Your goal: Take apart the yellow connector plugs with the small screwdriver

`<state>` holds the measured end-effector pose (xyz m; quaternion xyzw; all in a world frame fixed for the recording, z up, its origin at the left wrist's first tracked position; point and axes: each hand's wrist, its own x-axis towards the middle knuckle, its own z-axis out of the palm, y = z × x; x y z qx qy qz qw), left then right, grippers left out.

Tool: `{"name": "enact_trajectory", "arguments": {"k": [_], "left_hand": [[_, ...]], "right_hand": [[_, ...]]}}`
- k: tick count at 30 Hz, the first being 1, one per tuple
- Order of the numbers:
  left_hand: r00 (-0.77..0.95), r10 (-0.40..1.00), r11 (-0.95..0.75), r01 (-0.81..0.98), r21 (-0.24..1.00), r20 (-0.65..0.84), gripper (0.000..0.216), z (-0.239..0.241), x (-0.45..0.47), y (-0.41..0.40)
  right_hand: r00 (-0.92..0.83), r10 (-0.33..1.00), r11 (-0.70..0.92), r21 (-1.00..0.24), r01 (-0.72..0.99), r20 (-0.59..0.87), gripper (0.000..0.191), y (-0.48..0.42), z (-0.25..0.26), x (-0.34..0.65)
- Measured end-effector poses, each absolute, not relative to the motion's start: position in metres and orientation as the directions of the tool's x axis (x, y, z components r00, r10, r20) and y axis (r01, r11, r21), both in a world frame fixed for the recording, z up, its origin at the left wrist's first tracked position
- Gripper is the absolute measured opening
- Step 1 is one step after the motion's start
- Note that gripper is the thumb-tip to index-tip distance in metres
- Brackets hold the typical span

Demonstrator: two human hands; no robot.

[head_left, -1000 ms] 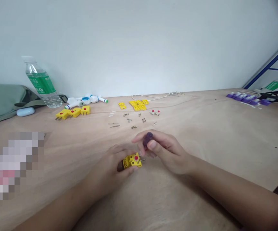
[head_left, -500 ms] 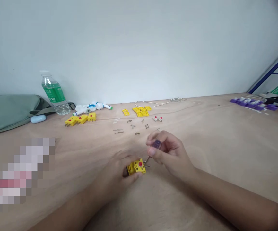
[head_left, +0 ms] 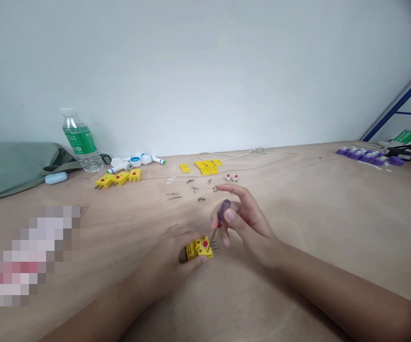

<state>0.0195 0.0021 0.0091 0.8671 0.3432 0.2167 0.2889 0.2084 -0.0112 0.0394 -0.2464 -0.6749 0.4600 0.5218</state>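
Note:
A yellow plug (head_left: 194, 248) with a red button and metal pins rests low over the wooden table, its pins pointing right. My left hand (head_left: 168, 254) is closed around its left side, thumb in front and fingers behind. My right hand (head_left: 250, 223) holds a small screwdriver (head_left: 223, 211) with a dark purple handle between thumb and fingers, the index finger lifted away from it. The screwdriver slants down to the left, its tip at the plug beside the red button. Whether the tip sits in a screw head is too small to tell.
Behind my hands lie loose screws (head_left: 201, 199), metal pins (head_left: 173, 195), yellow shells (head_left: 208, 167) and red-buttoned parts (head_left: 231, 177). Several yellow plugs (head_left: 120, 178), a water bottle (head_left: 80, 142) and a green bag (head_left: 16, 166) are left. Purple parts (head_left: 362, 154) lie far right.
My right index finger has lifted off and stretched out, and the screwdriver handle stands more upright. My left hand keeps its grip on the plug. The whole view has shifted slightly.

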Motion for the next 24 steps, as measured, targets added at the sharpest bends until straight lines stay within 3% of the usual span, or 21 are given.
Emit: {"name": "enact_trajectory", "arguments": {"k": [5,9,16,19,24], "left_hand": [[0.667,0.725,-0.594,0.479,0.646,0.172,0.028,0.0081,0.0182,0.0027],[0.661,0.732,-0.590,0.491,0.642,0.168,0.029,0.0072,0.0175,0.0030],[0.669,0.728,-0.579,0.484,0.656,0.149,0.027,0.0113,0.0185,0.0025],[0.664,0.734,-0.571,0.489,0.660,0.143,0.027,0.0111,0.0192,0.0025],[0.655,0.743,-0.560,0.496,0.664,0.137,0.027,0.0100,0.0194,0.0016]], "right_hand": [[-0.203,0.791,0.529,-0.812,-0.245,0.577,0.024,-0.0161,0.0355,0.1998],[-0.092,0.778,0.603,-0.779,-0.174,0.622,0.020,-0.0191,0.0370,0.1988],[-0.351,0.768,0.529,-0.840,-0.121,0.535,0.027,-0.0165,0.0402,0.2056],[-0.350,0.733,0.569,-0.808,-0.155,0.583,0.028,-0.0160,0.0406,0.2056],[-0.320,0.744,0.536,-0.810,-0.240,0.587,0.012,-0.0191,0.0438,0.2038]]}}
